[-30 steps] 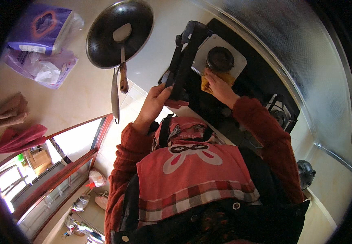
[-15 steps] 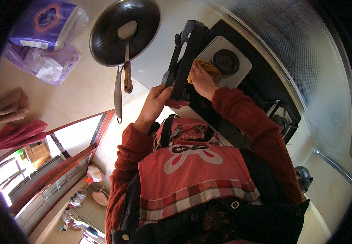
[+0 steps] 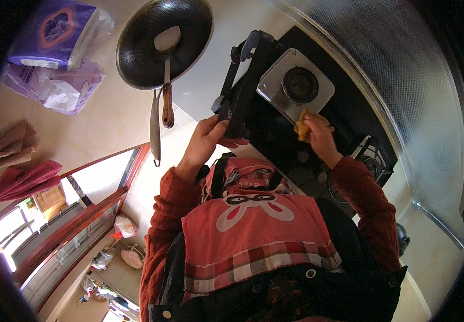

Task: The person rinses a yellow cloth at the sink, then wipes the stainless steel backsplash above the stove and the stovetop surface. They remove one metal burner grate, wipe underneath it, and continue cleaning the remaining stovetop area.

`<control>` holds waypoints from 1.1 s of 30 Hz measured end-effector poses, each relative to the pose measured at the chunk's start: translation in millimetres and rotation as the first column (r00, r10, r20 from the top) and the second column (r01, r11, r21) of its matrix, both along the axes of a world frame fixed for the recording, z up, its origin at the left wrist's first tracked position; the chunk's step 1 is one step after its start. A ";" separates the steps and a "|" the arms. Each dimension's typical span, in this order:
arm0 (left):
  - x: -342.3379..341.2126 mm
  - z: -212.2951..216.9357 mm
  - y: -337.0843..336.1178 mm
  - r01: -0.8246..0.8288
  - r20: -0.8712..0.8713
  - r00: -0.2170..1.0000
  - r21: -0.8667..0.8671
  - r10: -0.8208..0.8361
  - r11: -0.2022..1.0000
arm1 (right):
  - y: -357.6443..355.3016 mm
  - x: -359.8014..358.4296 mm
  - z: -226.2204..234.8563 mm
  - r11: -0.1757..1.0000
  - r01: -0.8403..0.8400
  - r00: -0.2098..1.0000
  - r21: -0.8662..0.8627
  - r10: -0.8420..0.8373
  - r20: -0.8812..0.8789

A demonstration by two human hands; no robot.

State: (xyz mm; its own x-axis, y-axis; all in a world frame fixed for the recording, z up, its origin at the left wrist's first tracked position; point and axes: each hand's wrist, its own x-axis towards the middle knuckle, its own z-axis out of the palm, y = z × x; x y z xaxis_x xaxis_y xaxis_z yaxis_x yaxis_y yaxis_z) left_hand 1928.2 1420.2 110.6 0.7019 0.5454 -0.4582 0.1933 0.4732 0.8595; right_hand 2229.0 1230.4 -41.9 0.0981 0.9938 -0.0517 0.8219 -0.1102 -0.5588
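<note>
Both arms, in red sleeves, reach up and away from the body. The left hand (image 3: 206, 140) is raised with its fingers curled in a closed grip. The right hand (image 3: 318, 137) is farther right, fingers bunched and pinched together, wrist bent.

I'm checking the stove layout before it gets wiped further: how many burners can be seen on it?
2. One burner sits in the bare steel plate beyond the right hand; the other is at the stove's right end, partly hidden. No more show.
</note>
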 end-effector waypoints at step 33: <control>1.1 -11.7 10.9 -0.080 0.014 0.997 -0.063 0.081 0.995 | 244.4 133.4 -4.3 0.993 0.099 0.938 -0.065 -0.071 0.340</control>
